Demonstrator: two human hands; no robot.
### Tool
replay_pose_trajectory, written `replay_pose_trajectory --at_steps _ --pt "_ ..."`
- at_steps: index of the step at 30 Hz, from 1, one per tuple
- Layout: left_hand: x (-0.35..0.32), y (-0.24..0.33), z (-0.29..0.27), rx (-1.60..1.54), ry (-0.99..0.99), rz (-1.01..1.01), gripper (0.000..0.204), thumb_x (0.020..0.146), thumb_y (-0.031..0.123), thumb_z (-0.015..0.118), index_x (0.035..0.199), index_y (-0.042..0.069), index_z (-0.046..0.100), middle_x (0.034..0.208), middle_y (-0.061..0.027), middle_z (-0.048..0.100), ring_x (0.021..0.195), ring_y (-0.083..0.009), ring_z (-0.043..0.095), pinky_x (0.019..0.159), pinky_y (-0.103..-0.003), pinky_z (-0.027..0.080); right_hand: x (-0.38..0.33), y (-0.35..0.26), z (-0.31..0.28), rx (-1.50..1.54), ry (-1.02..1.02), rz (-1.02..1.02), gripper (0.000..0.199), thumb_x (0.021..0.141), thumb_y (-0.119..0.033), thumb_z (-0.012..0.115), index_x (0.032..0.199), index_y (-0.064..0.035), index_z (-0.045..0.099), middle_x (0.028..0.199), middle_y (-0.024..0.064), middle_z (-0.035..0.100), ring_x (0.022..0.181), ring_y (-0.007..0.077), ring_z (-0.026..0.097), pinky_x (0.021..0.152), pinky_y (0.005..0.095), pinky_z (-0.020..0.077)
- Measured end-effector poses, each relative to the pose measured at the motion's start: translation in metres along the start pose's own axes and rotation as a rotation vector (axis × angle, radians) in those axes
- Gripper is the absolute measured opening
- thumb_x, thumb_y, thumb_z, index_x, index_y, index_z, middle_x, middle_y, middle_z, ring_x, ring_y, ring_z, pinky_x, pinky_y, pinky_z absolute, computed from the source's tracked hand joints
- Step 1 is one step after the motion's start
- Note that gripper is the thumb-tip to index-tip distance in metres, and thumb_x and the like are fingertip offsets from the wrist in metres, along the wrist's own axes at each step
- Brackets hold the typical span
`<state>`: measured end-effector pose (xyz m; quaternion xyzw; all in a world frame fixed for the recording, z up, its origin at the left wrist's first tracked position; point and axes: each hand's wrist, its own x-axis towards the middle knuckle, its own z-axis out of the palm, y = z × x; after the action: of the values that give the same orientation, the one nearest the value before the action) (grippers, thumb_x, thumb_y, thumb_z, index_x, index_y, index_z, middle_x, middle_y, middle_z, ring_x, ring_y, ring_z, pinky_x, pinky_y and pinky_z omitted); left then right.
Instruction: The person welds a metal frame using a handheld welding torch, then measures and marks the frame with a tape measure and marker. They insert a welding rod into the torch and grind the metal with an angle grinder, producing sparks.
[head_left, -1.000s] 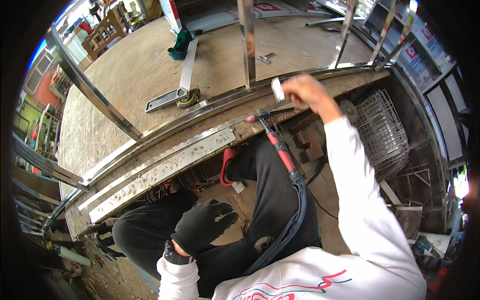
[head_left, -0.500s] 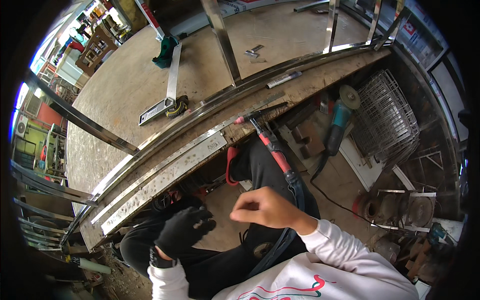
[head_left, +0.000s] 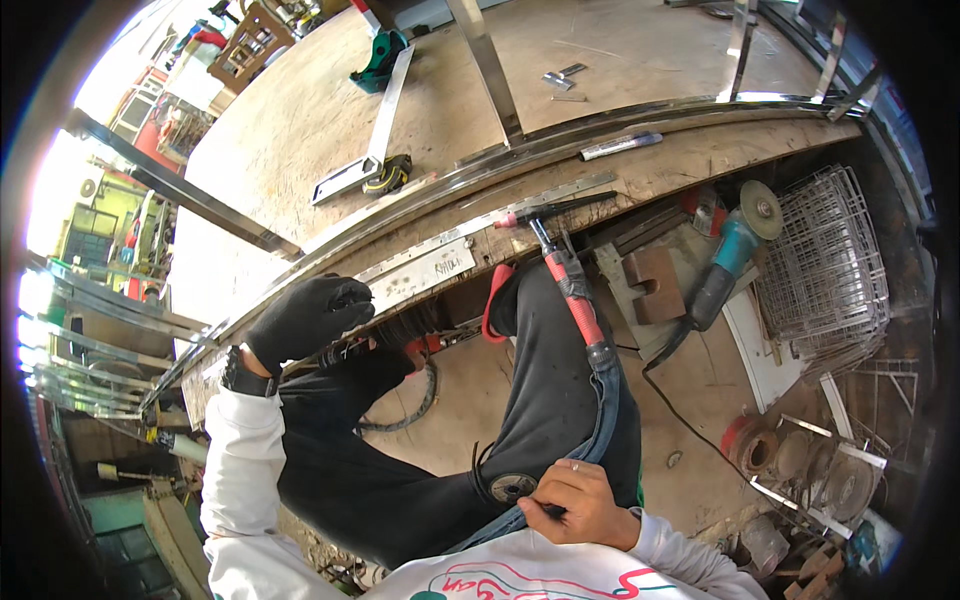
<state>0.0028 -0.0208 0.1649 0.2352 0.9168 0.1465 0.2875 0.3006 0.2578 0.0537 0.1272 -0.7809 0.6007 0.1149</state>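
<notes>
Resting low in the frame against the dark trousers, the bare right hand (head_left: 578, 503) has its fingers (head_left: 540, 512) curled, pinching a thin dark thing too small to tell, just beside the blue-sleeved hose (head_left: 607, 420). Up that hose, in the centre, the red-handled welding torch (head_left: 572, 285) lies across the knee with its head at the counter (head_left: 300, 130) edge. At centre left the black-gloved left hand (head_left: 305, 318) rests loosely bent on the long steel strip (head_left: 420, 268) there, grasping nothing; a tape measure (head_left: 388, 176) sits farther up.
</notes>
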Motion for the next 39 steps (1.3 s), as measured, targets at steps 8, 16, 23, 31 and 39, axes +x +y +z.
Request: replay_pose_trajectory --at_steps 8,16,23,31,39 --pt "0.036 -0.05 -0.002 0.139 0.082 0.164 0.028 0.099 0.029 0.071 0.114 0.004 0.073 0.094 -0.0141 0.072 0.086 -0.0278 0.068 0.081 -0.04 0.055 -0.006 0.016 -0.031 -0.021 0.244 0.079 0.022 0.083 -0.008 0.075 0.066 -0.0057 0.061 0.063 0.0073 0.06 0.05 0.0241 0.053 0.048 0.0363 0.0398" --pt "0.129 -0.097 -0.046 -0.012 0.465 -0.021 0.021 0.096 0.02 0.074 0.109 0.004 0.074 0.089 -0.0112 0.074 0.076 -0.0228 0.069 0.074 -0.038 0.055 -0.043 0.03 -0.017 -0.263 0.306 0.361 0.047 0.1 -0.023 0.056 0.056 -0.0052 0.052 0.057 0.009 0.053 0.05 0.0254 0.051 0.049 0.0383 0.0343" --pt "0.185 -0.168 -0.048 0.35 0.449 0.301 0.054 0.093 0.017 0.078 0.143 0.012 0.059 0.131 -0.0173 0.068 0.121 -0.0406 0.063 0.105 -0.046 0.051 -0.045 0.043 -0.013 -0.371 0.297 0.364 0.05 0.102 -0.024 0.056 0.056 -0.0056 0.051 0.055 0.0096 0.049 0.049 0.0274 0.05 0.049 0.0404 0.0332" --pt "0.18 -0.233 -0.067 0.61 0.631 0.298 0.046 0.084 0.007 0.07 0.129 0.015 0.066 0.121 -0.014 0.07 0.117 -0.0394 0.064 0.1 -0.048 0.053 -0.035 0.045 -0.016 -0.32 0.282 0.347 0.043 0.098 -0.017 0.061 0.057 -0.0059 0.051 0.055 0.0094 0.049 0.047 0.0278 0.049 0.046 0.0401 0.0339" --pt "0.122 -0.161 -0.073 0.693 0.603 0.34 0.052 0.077 0.01 0.076 0.127 0.016 0.064 0.113 -0.0084 0.068 0.111 -0.0359 0.063 0.096 -0.048 0.046 0.006 0.024 -0.047 -0.364 0.416 0.237 0.028 0.096 -0.016 0.066 0.072 -0.0016 0.063 0.065 0.0076 0.059 0.054 0.0212 0.055 0.049 0.0343 0.0397"
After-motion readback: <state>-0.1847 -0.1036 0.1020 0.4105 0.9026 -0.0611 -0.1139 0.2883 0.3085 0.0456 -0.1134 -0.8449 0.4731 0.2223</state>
